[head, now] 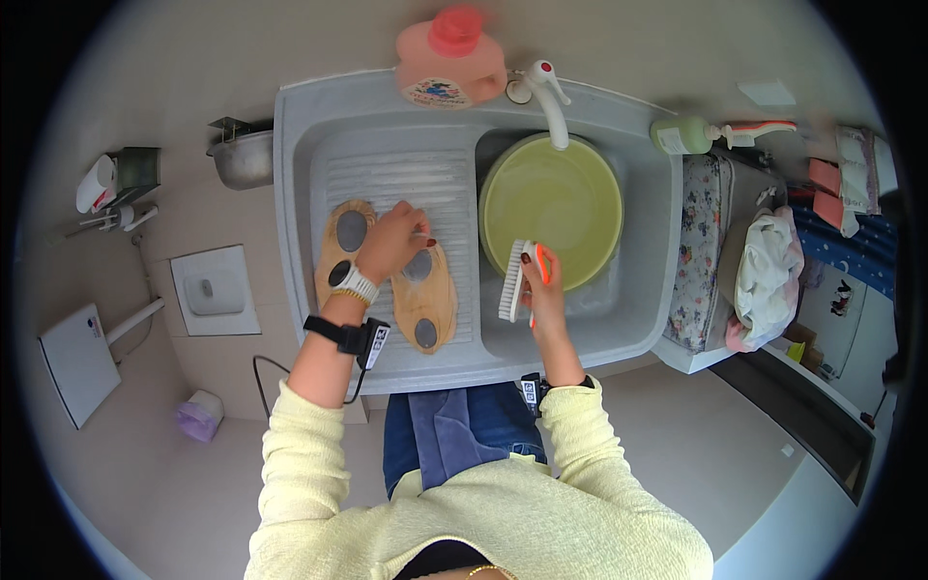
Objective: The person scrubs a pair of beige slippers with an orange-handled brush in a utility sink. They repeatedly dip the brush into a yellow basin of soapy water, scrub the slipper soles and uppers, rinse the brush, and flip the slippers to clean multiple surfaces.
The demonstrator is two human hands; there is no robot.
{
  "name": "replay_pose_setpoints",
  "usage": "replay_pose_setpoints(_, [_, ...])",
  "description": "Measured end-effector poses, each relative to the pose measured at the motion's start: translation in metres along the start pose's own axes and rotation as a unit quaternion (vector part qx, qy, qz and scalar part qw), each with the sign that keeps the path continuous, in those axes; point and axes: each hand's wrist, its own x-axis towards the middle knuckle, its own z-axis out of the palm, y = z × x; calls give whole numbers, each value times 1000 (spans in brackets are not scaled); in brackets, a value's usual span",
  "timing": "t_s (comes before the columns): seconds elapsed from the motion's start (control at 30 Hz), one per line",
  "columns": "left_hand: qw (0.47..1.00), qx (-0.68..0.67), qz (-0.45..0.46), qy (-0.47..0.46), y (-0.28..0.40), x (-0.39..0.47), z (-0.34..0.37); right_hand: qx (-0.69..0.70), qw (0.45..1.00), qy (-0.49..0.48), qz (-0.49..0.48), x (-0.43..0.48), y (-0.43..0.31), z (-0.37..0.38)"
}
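Two tan slipper-like pieces lie with their grey oval sole pads up on the ribbed washboard [395, 170] of a grey laundry sink. The left piece [330, 239] is partly covered by my left hand [391, 243]. That hand reaches across to the top end of the right piece [426, 308], its fingertips drawn together; whether something thin and whitish is pinched there is unclear. My right hand [549, 293] grips a scrub brush [513, 283] with white bristles and an orange-and-white handle. Its bristles face left, over the near-left rim of a yellow-green basin [616, 246] holding cloudy water.
A white faucet [557, 119] reaches over the basin. A pink detergent jug [449, 65] stands at the sink's back edge, a green pump bottle [680, 136] at its right corner. White cloth [770, 264] is heaped at right. A metal pot [245, 159] hangs left, above a squat toilet [214, 290].
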Motion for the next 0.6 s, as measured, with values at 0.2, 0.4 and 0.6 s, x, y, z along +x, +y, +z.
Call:
replay_pose_setpoints(0.2, [919, -326, -110, 190, -8, -69, -6, 18, 1000, -17, -11, 22, -15, 11])
replay_pose_setpoints(0.4, [833, -411, -254, 268, 0, -131, 81, -113, 984, -66, -118, 24, 10, 59])
replay_pose_setpoints(0.6, [940, 125, -137, 285, 34, -135, 122, -350, 901, -64, -249, -22, 50, 93])
